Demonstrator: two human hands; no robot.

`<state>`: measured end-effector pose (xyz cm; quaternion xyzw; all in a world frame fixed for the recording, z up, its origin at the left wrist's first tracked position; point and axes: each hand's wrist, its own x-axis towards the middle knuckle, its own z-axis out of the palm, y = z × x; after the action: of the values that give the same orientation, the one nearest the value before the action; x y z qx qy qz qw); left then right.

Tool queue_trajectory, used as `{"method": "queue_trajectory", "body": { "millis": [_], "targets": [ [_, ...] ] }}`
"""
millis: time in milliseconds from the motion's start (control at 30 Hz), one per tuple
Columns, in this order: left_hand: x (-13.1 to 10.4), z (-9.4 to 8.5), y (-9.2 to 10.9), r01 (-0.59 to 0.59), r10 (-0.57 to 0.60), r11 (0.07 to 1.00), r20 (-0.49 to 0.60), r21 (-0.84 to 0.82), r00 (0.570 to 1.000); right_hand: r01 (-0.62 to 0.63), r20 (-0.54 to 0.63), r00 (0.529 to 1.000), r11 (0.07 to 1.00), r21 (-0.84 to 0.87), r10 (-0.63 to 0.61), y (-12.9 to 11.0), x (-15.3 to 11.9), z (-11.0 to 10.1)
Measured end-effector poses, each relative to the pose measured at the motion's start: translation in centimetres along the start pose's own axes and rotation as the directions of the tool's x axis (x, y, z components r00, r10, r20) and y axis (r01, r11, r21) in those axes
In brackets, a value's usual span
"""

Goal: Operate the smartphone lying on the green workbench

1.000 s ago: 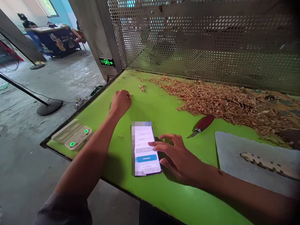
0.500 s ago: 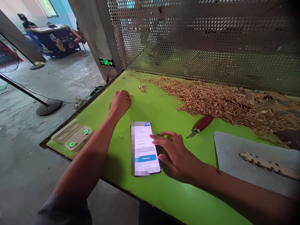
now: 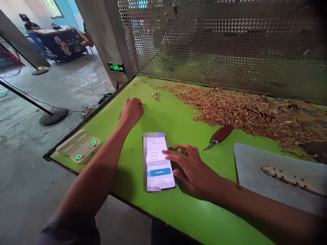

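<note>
A smartphone (image 3: 159,163) lies face up on the green table with its screen lit; part of it is blurred into blocks. Over its right edge, my right hand (image 3: 192,166) is open with fingers spread, the fingertips at the screen; touching or just above it I cannot tell. Farther forward, my left hand (image 3: 132,111) rests closed on the table, its inner fingers hidden. A small pale wood chip (image 3: 142,103) shows by its fingertips; whether they grip it is unclear. Right of the phone lies a carving knife (image 3: 221,135) with a red handle.
Wood shavings (image 3: 235,109) heap along the perforated metal panel (image 3: 217,44). A carved wooden piece (image 3: 291,178) lies on a grey sheet (image 3: 250,160) at right. An open earbud case (image 3: 85,148) with green lights sits near the left table edge. Beyond are a stand base (image 3: 53,117) and a person.
The text on the phone screen sits slightly lower. Both hands stay in nearly the same place.
</note>
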<state>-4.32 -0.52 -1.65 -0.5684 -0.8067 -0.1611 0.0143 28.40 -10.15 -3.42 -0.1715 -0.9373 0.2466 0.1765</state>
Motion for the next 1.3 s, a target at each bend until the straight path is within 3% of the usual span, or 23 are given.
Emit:
{"method": "queue_trajectory", "body": {
  "millis": [733,933,1300],
  "targets": [
    [-0.13,0.2,-0.03,-0.015,0.016,1.0,-0.038,0.01,0.999,-0.041,-0.025,0.999,0.998,0.042,0.042,0.36,0.06,0.18],
    [-0.1,0.09,-0.11,0.011,-0.011,1.0,-0.018,0.002,1.0,0.039,-0.025,0.999,0.998,0.051,-0.038,0.15,0.06,-0.03],
    [-0.58,-0.27,0.14,0.061,-0.061,0.998,-0.018,0.018,0.998,-0.036,-0.034,0.999,0.999,0.04,0.037,0.06,0.17,0.0]
  ]
}}
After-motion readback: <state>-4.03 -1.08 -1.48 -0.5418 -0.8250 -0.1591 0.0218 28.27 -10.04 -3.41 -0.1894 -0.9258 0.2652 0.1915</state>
